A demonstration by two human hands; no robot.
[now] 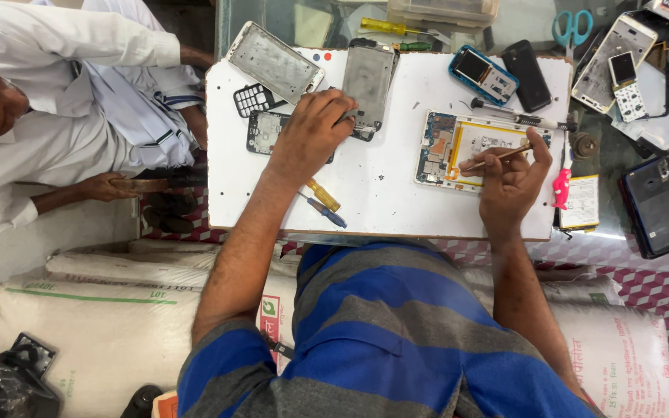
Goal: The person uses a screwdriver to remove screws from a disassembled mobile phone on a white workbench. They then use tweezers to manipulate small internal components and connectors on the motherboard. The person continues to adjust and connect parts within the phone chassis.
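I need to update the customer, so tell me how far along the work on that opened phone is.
Done: the opened phone lies face-down on the white board with its back off, board and yellow-framed interior exposed. In hand: the right hand works a thin tool over the inside, while the left hand rests on a grey frame. Left: the phone is still open, with loose parts and screwdrivers lying around.

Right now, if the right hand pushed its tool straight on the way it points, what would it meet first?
The right hand aims its thin tool leftward, so probably the opened phone beneath its tip; depth is unclear.
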